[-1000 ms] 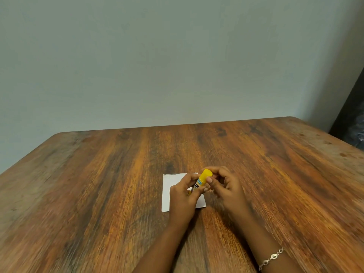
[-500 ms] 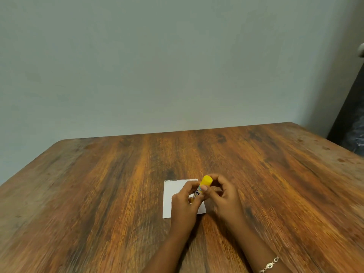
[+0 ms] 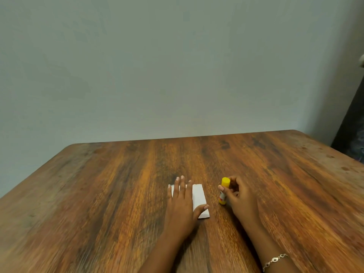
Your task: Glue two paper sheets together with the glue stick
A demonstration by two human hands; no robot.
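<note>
A small white paper sheet [image 3: 199, 198] lies flat on the wooden table [image 3: 118, 194]. My left hand [image 3: 182, 203] rests on it with straight, spread fingers and hides its left part. Whether a second sheet lies under it cannot be told. To the right of the paper a capped yellow glue stick [image 3: 224, 191] stands upright on the table. My right hand [image 3: 239, 198] holds it with thumb and curled fingers round its body.
The table runs back to a plain grey wall [image 3: 177, 66]. A dark object [image 3: 352, 131] stands past the table's far right corner. A bracelet [image 3: 274, 261] is on my right wrist.
Both hands held the glue stick over the paper before. Now the left hand has let go and lies flat on the paper, and the right hand has set the stick upright to the right.
</note>
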